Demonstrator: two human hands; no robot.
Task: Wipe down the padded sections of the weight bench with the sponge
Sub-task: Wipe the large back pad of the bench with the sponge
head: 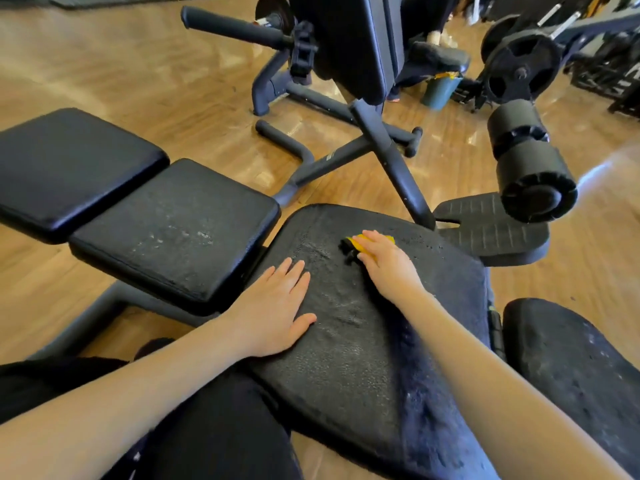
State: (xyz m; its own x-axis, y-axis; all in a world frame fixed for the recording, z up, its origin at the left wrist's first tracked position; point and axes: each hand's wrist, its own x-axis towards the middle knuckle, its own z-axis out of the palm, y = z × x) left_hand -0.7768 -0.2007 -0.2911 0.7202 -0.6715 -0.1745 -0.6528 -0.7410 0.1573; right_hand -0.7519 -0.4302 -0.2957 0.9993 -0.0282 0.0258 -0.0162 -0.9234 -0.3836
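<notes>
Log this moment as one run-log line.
right hand: presses yellow sponge on worn black bench pad | left hand: flat on pad

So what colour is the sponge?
Yellow with a black side, under the right hand; sponge seen in the head view.

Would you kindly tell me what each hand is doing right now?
Left hand: open, fingers straight, resting flat on the bench pad.
Right hand: holding the yellow sponge against the same pad.
</notes>
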